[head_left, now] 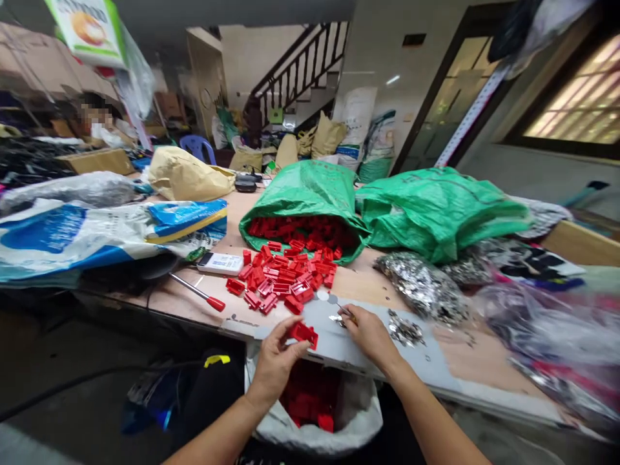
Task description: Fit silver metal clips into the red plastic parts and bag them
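Observation:
My left hand (pixel 276 361) is closed on a small red plastic piece (pixel 304 333), held just above the table's near edge. My right hand (pixel 369 332) pinches a small shiny metal piece (pixel 338 319) on a grey board (pixel 334 342). More small metal pieces (pixel 404 330) lie loose to the right of that hand. Beyond both hands a heap of red plastic pieces (pixel 281 278) spills from an open green sack (pixel 310 194). Below the table edge, between my arms, a white bag (pixel 358 420) holds more red pieces.
A second green sack (pixel 436 206) and clear bags of shiny metal parts (pixel 421 284) lie to the right. A red-handled screwdriver (pixel 198 294), a white remote-like device (pixel 220 263) and blue-white sacks (pixel 97 236) lie left. A person sits far back left.

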The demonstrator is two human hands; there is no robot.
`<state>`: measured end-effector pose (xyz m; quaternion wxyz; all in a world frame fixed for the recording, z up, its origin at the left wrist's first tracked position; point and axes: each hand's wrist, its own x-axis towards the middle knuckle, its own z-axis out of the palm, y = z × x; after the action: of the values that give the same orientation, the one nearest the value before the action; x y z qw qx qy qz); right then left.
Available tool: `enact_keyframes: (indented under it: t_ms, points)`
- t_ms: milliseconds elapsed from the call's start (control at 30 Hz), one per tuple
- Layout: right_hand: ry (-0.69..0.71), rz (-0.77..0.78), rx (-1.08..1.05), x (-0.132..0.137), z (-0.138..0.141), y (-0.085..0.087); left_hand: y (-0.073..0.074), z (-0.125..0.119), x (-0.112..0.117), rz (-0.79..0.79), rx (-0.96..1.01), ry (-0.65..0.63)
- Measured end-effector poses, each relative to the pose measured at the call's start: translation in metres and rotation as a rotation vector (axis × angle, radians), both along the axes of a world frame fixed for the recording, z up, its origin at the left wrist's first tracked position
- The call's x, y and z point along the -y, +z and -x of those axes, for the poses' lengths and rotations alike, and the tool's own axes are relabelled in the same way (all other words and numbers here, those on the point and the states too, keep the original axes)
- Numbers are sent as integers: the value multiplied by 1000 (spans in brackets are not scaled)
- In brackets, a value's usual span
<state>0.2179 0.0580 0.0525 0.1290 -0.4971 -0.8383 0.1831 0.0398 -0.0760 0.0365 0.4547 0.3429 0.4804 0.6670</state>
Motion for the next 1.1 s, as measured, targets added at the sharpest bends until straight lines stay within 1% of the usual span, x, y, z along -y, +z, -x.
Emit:
enact_keyframes:
  t_ms: [167, 333, 400, 467, 533, 567, 633, 767, 833, 900, 967, 1100]
  points:
    - [-37, 22, -207, 8, -6, -5, 8, 4, -7, 5, 63, -21]
    - [-102, 119, -453, 13, -4, -5, 12, 4, -5, -21, -35, -22]
    - [-98, 213, -599, 18, 0, -2, 12, 3, -5, -14, -80, -19]
    - [-60, 355, -730, 25, 6, 1, 11, 2, -5, -14, -123, -5]
    - [-9, 475, -801, 36, 11, 5, 11, 0, -6, -25, -174, 8]
    - [16, 505, -816, 41, 14, 6, 11, -1, -6, -33, -203, 9]
    - [55, 503, -826, 51, 19, 8, 12, -2, -6, -53, -268, 5]
    - [63, 406, -784, 63, 23, 10, 10, -6, -3, -105, -396, -7]
    - [52, 361, -752, 65, 23, 11, 9, -7, -1, -117, -428, -22]
    - [45, 335, -735, 67, 22, 12, 8, -8, 0, -88, -398, -38]
    - [41, 335, -744, 69, 21, 13, 9, -8, 1, -26, -302, -55]
    - [45, 445, -813, 71, 20, 11, 13, -10, -1, 57, -70, -89]
